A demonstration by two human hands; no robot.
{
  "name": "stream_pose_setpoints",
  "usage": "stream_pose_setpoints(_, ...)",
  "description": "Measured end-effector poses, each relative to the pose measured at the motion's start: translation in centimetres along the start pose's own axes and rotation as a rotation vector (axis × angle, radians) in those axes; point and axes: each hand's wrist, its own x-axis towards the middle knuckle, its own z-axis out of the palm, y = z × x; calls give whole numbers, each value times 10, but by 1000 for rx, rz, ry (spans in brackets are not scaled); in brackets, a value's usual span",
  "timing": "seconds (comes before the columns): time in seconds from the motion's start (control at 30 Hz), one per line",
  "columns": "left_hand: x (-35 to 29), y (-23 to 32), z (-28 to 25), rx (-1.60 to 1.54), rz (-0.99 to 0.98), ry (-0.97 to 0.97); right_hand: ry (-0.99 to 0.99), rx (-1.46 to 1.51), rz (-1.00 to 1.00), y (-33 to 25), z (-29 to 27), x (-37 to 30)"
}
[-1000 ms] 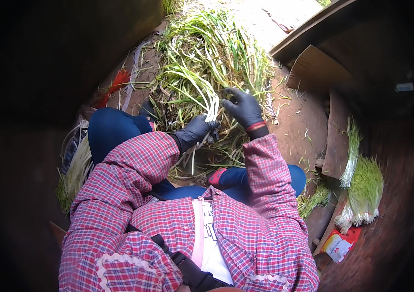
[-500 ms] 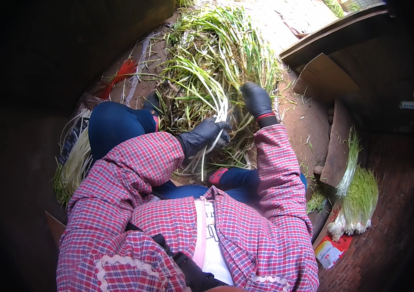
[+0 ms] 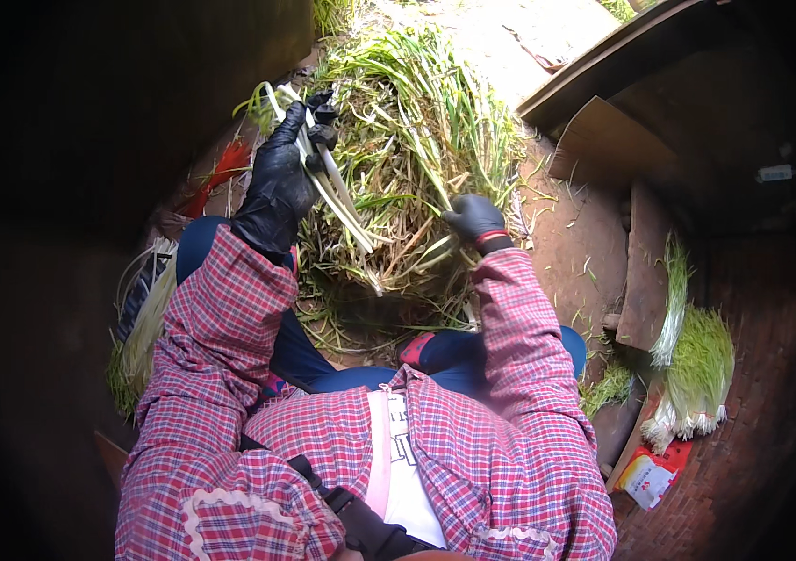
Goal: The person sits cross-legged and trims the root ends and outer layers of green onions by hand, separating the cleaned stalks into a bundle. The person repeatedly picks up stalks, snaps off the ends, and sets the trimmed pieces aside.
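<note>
My left hand [image 3: 281,182], in a black glove, is raised at the left edge of the heap and closed round a few white-stemmed garlic chives [image 3: 337,201]. Their pale cut ends point down and to the right, over the heap. My right hand [image 3: 475,220], also gloved, is closed at the heap's right side, against green stalks [image 3: 449,182] that run up from it. Its fingertips are partly hidden. The large heap of green and withered chives [image 3: 398,122] lies on the ground between my legs.
A red net bag [image 3: 215,178] lies left of the heap. Pale stalks [image 3: 150,327] rest beside my left knee. At the right stand cardboard pieces [image 3: 645,271], bundled chives [image 3: 697,374] with white roots, and a red and white packet [image 3: 650,474].
My left hand has swung up and left with the chives, turning them so their white ends point right. My right hand has come down and slightly left along the heap's edge.
</note>
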Motion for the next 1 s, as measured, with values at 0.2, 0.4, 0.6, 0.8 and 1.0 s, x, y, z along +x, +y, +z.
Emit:
stream_pose_setpoints(0.2, -8, -9, 3, 176, -30, -18, 486, 1391, -377, 22, -67, -92)
stream_pose_setpoints(0.4, -14, -23, -4, 160, -270, -210, 64, 1385, -381, -7, -43, -116)
stream_pose_setpoints(0.6, -21, -46, -10, 235, -388, -54, -18, 1425, -465, -14, -21, -102)
stream_pose_setpoints(0.8, -20, -74, -31, 711, -290, 101, 305, 888, -413, -32, 43, -75)
stream_pose_setpoints(1.0, -16, -97, -49, 788, -303, 56, -290, 1223, -256, -46, 37, -70)
